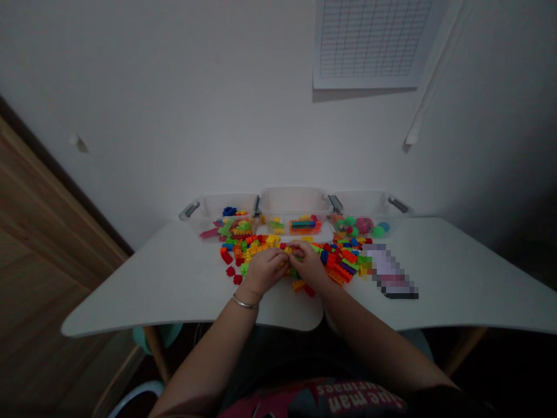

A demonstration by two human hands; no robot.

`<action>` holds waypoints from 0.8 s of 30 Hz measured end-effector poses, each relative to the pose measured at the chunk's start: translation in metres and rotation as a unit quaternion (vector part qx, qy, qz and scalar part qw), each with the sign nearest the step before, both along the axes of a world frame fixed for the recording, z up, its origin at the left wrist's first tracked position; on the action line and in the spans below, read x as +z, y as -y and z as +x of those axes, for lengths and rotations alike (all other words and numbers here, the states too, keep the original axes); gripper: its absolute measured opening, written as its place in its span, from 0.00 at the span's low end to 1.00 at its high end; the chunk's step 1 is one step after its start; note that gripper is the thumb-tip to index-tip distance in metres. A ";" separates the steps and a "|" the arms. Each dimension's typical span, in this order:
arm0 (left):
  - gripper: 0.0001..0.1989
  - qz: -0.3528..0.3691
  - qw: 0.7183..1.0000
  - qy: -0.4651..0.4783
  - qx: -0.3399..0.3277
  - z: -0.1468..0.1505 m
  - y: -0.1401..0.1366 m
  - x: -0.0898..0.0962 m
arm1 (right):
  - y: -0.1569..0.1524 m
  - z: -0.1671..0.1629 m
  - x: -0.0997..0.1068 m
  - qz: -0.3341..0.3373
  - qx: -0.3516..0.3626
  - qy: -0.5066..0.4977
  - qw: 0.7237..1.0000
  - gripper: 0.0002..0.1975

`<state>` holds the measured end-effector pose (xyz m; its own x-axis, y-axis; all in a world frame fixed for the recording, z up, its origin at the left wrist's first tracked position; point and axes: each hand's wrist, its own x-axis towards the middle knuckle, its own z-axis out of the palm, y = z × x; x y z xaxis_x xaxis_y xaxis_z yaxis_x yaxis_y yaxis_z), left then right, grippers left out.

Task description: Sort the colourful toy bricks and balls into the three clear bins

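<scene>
My left hand [266,270] and my right hand [308,264] meet over a heap of colourful toy building bricks [256,251]. Fingertips of both hands close together on a small yellow brick [288,250], partly covered by the fingers. A silver bangle [246,302] circles my left wrist. Around the hands lie red, orange, yellow, green and blue bricks, some joined. An orange brick [299,285] and a red brick [309,291] rest just below my right hand.
Three clear plastic bins stand along the wall: the left bin [209,204] and middle bin [296,197] hold bricks, the right bin [365,203] holds round coloured pieces. A pixelated phone-like object [391,270] lies right of the heap on the white table [461,278].
</scene>
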<state>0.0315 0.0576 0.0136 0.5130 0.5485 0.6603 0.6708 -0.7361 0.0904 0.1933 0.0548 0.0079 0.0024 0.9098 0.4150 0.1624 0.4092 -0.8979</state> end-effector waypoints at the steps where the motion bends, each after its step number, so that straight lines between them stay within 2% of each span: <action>1: 0.08 0.008 1.000 -0.001 0.001 0.000 0.000 0.000 | 0.001 0.000 0.000 0.004 0.004 -0.005 1.000 0.14; 8: 0.08 0.007 0.999 0.013 -0.033 -0.001 -0.004 -0.005 | 0.004 0.006 -0.002 -0.073 0.028 -0.059 0.995 0.15; 11: 0.08 0.008 0.999 0.009 -0.051 -0.001 -0.005 -0.006 | 0.005 0.009 -0.004 -0.078 0.015 -0.079 0.994 0.14; 15: 0.10 -0.019 0.998 0.025 -0.058 0.000 -0.003 -0.006 | 0.006 0.013 -0.007 -0.046 0.004 -0.055 0.997 0.13; 18: 0.12 -0.038 0.997 0.054 -0.047 0.001 -0.004 -0.006 | 0.007 0.015 -0.008 0.005 -0.012 -0.007 1.000 0.11; 21: 0.11 -0.048 0.990 0.131 -0.019 0.001 -0.008 -0.005 | 0.010 0.018 -0.009 0.081 -0.038 0.064 0.994 0.09; 24: 0.07 -0.055 0.969 0.238 0.029 -0.001 -0.013 -0.004 | 0.012 0.020 -0.011 0.119 -0.041 0.111 0.986 0.10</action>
<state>0.0305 0.0707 0.0096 0.1309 0.6476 0.7506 0.5743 -0.6667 0.4751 0.2133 0.0424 -0.0033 -0.0432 0.7865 0.6160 0.3852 0.5821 -0.7161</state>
